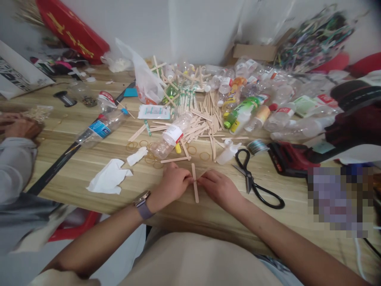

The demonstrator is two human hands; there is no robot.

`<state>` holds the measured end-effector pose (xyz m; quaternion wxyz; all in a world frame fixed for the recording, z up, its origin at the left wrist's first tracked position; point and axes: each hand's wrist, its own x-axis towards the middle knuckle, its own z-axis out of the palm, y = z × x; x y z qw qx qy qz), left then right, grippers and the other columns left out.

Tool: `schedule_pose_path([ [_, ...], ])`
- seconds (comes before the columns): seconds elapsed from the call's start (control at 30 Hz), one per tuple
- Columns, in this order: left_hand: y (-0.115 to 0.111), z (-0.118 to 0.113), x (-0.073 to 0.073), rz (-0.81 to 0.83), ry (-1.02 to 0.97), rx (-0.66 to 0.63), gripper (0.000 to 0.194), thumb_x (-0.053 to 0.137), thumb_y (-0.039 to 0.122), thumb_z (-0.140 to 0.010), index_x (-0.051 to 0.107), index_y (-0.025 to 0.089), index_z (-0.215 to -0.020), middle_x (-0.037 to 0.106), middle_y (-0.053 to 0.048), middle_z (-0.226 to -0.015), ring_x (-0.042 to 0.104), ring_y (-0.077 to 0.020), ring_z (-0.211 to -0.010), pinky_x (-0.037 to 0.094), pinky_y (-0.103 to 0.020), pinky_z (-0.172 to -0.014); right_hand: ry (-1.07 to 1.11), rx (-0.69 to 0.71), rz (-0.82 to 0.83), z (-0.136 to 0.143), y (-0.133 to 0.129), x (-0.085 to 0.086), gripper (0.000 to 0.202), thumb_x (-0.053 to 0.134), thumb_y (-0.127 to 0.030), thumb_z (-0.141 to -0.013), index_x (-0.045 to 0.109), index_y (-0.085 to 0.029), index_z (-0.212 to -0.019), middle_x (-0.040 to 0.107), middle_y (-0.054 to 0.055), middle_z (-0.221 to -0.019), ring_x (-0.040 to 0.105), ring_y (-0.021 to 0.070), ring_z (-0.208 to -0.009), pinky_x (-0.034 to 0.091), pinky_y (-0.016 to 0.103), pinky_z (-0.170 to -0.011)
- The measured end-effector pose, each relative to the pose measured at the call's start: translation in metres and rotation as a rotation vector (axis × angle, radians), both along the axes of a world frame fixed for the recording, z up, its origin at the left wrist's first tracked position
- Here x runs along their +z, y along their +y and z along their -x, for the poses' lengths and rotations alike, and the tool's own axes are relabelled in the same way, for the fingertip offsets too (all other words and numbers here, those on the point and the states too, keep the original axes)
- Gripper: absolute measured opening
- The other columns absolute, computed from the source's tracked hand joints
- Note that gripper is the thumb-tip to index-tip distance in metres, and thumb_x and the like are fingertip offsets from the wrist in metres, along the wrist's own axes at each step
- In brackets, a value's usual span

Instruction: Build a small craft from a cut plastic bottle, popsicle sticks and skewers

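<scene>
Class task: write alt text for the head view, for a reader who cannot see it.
Two hands, left hand and right hand, pinch a wooden stick on a table. Scissors lie to their right; more sticks and bottles clutter the far side.

Light wood-plank table (pixel 89 167), cluttered. Near edge, centre: one craft stick (pixel 195 184) flat, long axis 12–6. At its 3 o'clock, black-handled scissors (pixel 253 180), blades toward 11. At its 9 o'clock, crumpled white tissue (pixel 108 176). At 12, loose pile of craft sticks (pixel 205 119) with rubber bands (pixel 153 159) scattered just in front and a clear bottle (pixel 171 137) on its side among them. Toward 10, a blue-label bottle (pixel 101 127) lying flat beside a long black rod (pixel 59 163). Toward 2, heap of empty plastic bottles (pixel 268 99). Red tool (pixel 287 159) at 3, past the scissors. White plastic bag (pixel 145 79) at 11, far side.
</scene>
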<state>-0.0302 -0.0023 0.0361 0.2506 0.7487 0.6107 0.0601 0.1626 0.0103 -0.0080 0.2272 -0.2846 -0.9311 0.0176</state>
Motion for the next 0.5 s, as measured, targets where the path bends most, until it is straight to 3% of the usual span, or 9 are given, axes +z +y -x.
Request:
schedule_pose_path([
  [0.5,0.0038,0.0059,0.0021,0.036,0.002,0.013,0.023,0.057,0.031,-0.091,0.077,0.021,-0.086,0.071,-0.007,-0.078,0.056,-0.0274,-0.097,0.042,-0.035,-0.079,-0.042,0.014,-0.049,0.0049,0.0026,0.0049,0.024,0.046,-0.015,-0.098,0.069,-0.018,-0.093,0.065,0.007,-0.085,0.055,0.0196,-0.077,0.043,0.03,-0.067],
])
